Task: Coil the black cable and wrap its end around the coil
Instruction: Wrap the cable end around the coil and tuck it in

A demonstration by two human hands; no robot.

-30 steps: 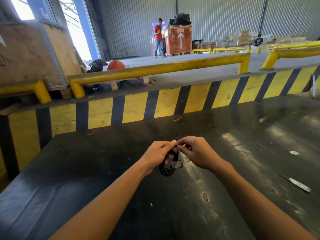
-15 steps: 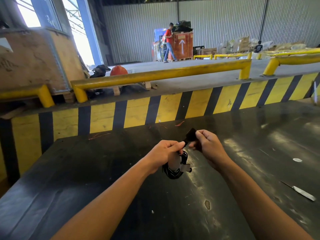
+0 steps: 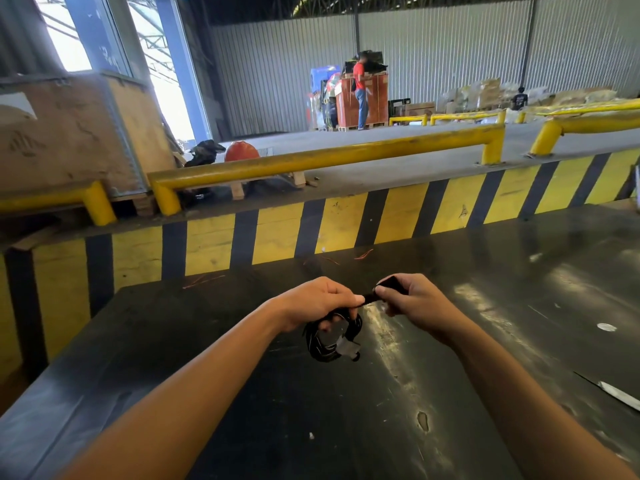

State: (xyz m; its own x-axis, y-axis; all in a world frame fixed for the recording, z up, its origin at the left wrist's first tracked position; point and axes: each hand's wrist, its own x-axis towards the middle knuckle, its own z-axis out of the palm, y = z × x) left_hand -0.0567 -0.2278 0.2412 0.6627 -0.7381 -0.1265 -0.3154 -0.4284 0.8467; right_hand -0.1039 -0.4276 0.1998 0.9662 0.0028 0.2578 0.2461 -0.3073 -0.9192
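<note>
A small coil of black cable (image 3: pixel 330 344) hangs just above the dark table (image 3: pixel 346 427), with a pale plug showing in its loops. My left hand (image 3: pixel 317 303) grips the top of the coil, fingers curled over it. My right hand (image 3: pixel 412 301) pinches a flat black end piece (image 3: pixel 388 287) and holds it taut to the right of the coil. The stretch between my two hands is short and straight. Part of the coil is hidden under my left fingers.
A yellow and black striped barrier (image 3: pixel 346 226) runs along the table's far edge. A knife-like blade (image 3: pixel 616 394) lies at the right edge of the table. Bits of orange wire (image 3: pixel 363 253) lie near the barrier. A person in red (image 3: pixel 360 88) stands far off.
My right hand has pulled the black end out to the right, away from the coil, and the strip is now stretched. My left hand still holds the coil. The view has shifted upward.
</note>
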